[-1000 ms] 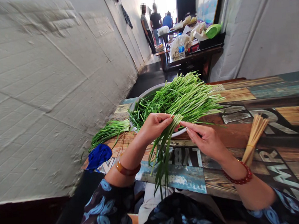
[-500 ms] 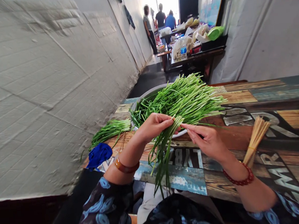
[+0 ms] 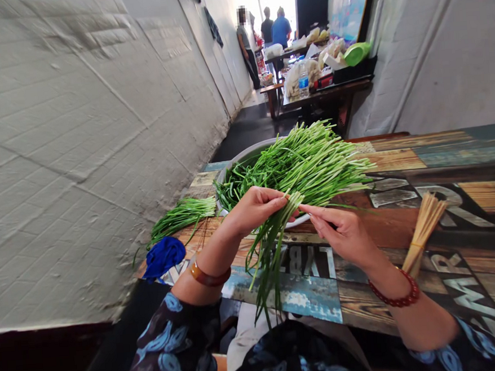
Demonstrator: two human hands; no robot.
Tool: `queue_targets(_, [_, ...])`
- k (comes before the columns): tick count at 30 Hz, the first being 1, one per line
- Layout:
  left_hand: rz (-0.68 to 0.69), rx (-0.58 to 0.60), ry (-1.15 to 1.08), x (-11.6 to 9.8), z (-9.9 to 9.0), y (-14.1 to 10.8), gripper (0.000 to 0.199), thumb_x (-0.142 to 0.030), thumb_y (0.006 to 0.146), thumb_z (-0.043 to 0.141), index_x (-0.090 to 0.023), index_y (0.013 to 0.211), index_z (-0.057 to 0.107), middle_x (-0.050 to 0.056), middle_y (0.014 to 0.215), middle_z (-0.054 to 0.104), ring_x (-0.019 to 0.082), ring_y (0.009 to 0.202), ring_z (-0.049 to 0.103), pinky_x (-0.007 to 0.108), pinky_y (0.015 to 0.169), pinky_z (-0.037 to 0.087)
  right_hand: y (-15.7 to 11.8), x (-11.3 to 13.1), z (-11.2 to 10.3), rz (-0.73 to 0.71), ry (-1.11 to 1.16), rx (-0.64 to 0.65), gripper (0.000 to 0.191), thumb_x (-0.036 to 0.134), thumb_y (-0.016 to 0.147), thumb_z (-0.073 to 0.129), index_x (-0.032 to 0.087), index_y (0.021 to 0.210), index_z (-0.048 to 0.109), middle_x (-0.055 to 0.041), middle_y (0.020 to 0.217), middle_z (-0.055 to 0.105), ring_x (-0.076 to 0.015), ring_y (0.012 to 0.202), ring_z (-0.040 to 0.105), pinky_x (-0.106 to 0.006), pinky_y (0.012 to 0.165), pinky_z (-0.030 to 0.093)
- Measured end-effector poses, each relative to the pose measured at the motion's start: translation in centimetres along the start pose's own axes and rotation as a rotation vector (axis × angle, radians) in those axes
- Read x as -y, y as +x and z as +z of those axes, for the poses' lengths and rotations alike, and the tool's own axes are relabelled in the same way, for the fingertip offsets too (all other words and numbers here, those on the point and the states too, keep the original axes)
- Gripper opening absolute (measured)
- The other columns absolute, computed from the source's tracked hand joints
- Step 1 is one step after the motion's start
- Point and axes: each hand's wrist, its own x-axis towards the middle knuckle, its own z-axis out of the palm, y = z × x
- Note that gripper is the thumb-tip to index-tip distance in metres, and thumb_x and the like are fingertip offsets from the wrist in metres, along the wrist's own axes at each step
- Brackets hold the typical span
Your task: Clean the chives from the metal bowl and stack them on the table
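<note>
My left hand is closed around a small bunch of garlic chives, pale stem ends up and green leaves hanging over the table's near edge. With thumb and fingers pinched, my right hand meets the bunch near its stem ends; what lies in the pinch is too small to make out. Behind both hands a wide, light-coloured basin is heaped with more garlic chives. A banded bundle of thin bamboo skewers stands to the right of my right hand.
On the table's left lie another pile of chives and a crumpled blue cloth. A white brick-patterned wall runs along the left. Farther off, a table carries bags and a water bottle; several people stand beyond.
My hands and the bunch hold nearly the same position. In the background, the person in blue has straightened up and shifted slightly left.
</note>
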Motion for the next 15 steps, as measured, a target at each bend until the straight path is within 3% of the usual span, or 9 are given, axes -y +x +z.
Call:
queue_targets(8, [-0.002,0.088,-0.064,0.04,-0.34,-0.06,0.036,-0.044,0.084,0.07,-0.009,0.089,0.079,0.012,0.083,0.079,0.017,0.073,0.073,0.027,0.072,0.058,-0.09,-0.46,0.06,-0.028,0.008,-0.004,0.035,0.028,0.099,0.051,0.015,0.122,0.075,-0.0038,0.072,0.071,-0.017,0.067,0.069,-0.029,0.066,0.057])
queue_targets(15, [-0.069,0.065,-0.036,0.61,0.08,0.13,0.035,-0.042,0.086,0.065,-0.009,0.083,0.077,0.01,0.077,0.077,0.016,0.069,0.071,0.024,0.067,0.056,-0.02,-0.18,0.31,0.031,-0.044,-0.014,0.032,0.028,0.098,0.051,0.013,0.11,0.077,-0.003,0.066,0.067,-0.0171,0.064,0.066,-0.029,0.066,0.053])
